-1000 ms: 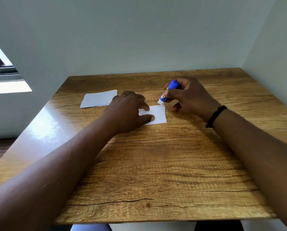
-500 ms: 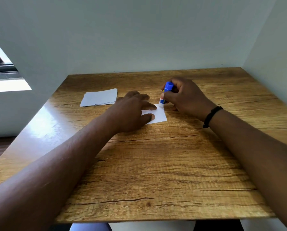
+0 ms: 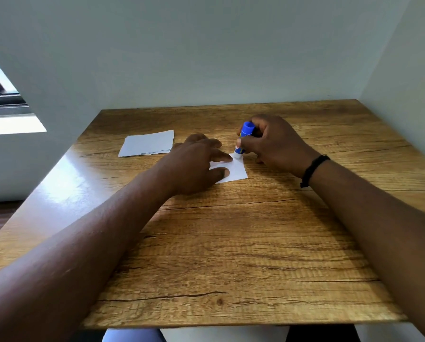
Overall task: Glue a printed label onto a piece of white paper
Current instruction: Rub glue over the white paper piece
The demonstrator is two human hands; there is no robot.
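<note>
On the desk (image 3: pixel 243 243), a paper (image 3: pixel 148 143) lies far left, the left hand (image 3: pixel 196 166) presses flat on the label (image 3: pixel 237 170) mid-desk, and the right hand (image 3: pixel 274 144) grips a glue stick (image 3: pixel 243 137) upright, tip touching the label's far edge.

I see a wooden table (image 3: pixel 231 243) carrying a white paper slip (image 3: pixel 237 170) at centre and paper sheets (image 3: pixel 147 143) at ten o'clock.
</note>
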